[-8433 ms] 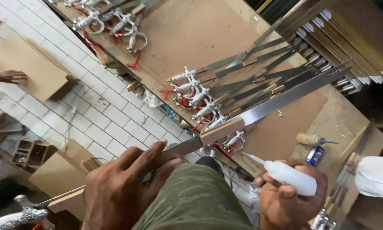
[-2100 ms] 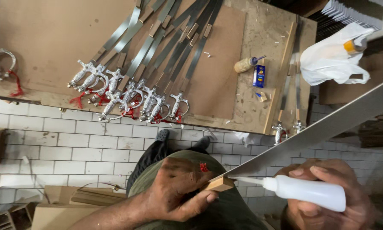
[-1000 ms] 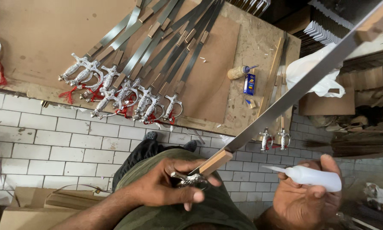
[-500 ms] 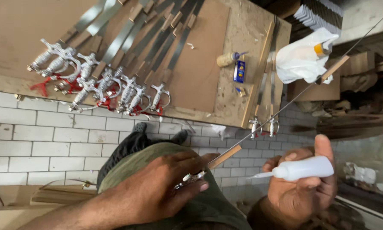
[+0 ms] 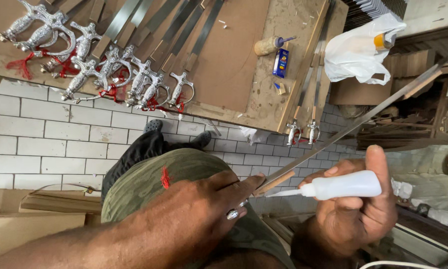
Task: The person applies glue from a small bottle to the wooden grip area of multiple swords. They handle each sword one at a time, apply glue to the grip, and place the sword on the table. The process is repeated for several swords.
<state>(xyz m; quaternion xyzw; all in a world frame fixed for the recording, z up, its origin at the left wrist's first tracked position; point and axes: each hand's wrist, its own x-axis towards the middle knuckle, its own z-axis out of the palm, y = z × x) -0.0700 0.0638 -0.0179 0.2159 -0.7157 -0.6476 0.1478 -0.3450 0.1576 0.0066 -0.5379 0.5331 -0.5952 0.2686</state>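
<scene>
My left hand (image 5: 204,209) grips the silver hilt end of a long sword (image 5: 353,124) over my lap. Its thin steel blade runs up to the right, with small wooden strips near the hilt and near the tip. My right hand (image 5: 356,214) holds a white squeeze bottle (image 5: 341,185) sideways. The bottle's nozzle points left and almost touches the wooden strip near the hilt.
A low wooden board (image 5: 234,60) lies on the white tiled floor (image 5: 39,139) and carries a row of finished swords (image 5: 109,74) with silver hilts and red tassels. A glue bottle (image 5: 269,45), a small blue box (image 5: 280,63), two more swords (image 5: 303,99) and a white plastic bag (image 5: 363,47) lie nearby.
The blade has turned from flat face to thin edge and swung more upright to the right. The squeeze bottle's nozzle has come in close to the wooden strip by the hilt.
</scene>
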